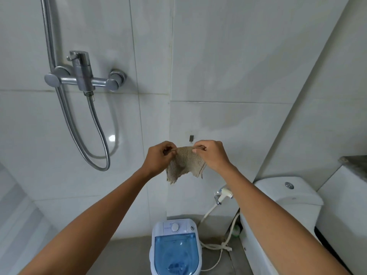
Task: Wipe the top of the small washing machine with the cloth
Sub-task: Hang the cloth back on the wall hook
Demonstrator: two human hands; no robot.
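A small beige woven cloth (184,163) hangs in the air at arm's length, in front of the tiled wall. My left hand (158,157) pinches its upper left corner and my right hand (212,155) pinches its upper right corner, so its top edge is stretched between them. Far below, on the grey floor at the bottom centre, stands the small washing machine (174,249), white with a translucent blue lid and a round white dial at its back. Both hands are well above the machine and apart from it.
A chrome shower mixer (83,76) with a looping metal hose (99,139) is on the left wall. A white toilet cistern (288,195) stands at the right, with a bidet sprayer (224,193) and white hoses (214,245) beside the machine. A small wall hook (191,138) sits just above the cloth.
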